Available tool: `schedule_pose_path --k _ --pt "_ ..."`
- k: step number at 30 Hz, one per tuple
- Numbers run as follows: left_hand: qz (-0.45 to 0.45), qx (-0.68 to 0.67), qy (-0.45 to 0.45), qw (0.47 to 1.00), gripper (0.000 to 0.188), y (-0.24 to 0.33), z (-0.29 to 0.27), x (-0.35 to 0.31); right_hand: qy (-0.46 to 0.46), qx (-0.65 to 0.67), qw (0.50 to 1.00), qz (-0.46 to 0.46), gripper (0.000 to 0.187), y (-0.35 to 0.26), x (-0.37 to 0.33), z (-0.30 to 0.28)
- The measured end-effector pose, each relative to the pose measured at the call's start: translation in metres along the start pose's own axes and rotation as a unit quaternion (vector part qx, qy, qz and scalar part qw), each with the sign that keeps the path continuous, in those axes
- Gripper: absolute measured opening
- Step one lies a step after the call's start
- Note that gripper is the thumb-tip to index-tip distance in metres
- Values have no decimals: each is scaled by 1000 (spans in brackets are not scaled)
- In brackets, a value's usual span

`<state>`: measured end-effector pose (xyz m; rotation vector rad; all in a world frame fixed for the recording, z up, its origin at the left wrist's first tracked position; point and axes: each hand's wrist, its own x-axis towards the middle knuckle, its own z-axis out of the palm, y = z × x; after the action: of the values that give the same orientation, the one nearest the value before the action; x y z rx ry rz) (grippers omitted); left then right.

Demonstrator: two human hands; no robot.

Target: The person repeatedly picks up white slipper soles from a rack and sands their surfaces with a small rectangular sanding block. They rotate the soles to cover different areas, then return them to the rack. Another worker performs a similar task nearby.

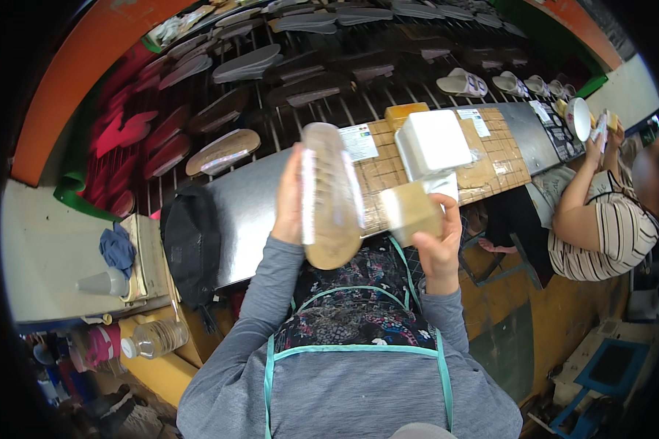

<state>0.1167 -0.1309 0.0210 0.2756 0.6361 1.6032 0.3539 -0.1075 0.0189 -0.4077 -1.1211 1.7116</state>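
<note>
Left hand (291,197) is curling partway closed along the left edge of a brown, slipper-shaped sole (332,212), holding it lengthwise above the patterned apron (359,322); fingers are partly hiding behind it. Right hand (443,245) is pinching a pale tan block (410,210) between thumb and fingers, block hovering just beside the sole, seemingly not touching. Blur is masking both surfaces. Step in hand, my reading: working block against sole; next move is probably calling for a steady sole and a flat face meeting it squarely. Surroundings, left to right: a crumpled blue cloth (117,246) is lying near the far left; a black bundle (190,245) is covering the left end of the metal counter (245,201); beyond, a dark rack (277,123) is carrying rows of soles, grey ones (247,64) among them; a white tub (436,139) is sitting on a cardboard sheet (507,150), perhaps crowding the right hand's reach. Far right, a co-worker (600,227) is handling something pale near a white bowl (578,119).
</note>
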Motion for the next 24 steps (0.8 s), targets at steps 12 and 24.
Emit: schedule_pose_path --k 12,24 --pt "21 98 53 994 33 -10 17 -14 -147 -281 935 -158 47 0 9 36" --pt "88 164 11 982 31 -16 18 -23 -93 -338 909 -223 46 11 42 34"
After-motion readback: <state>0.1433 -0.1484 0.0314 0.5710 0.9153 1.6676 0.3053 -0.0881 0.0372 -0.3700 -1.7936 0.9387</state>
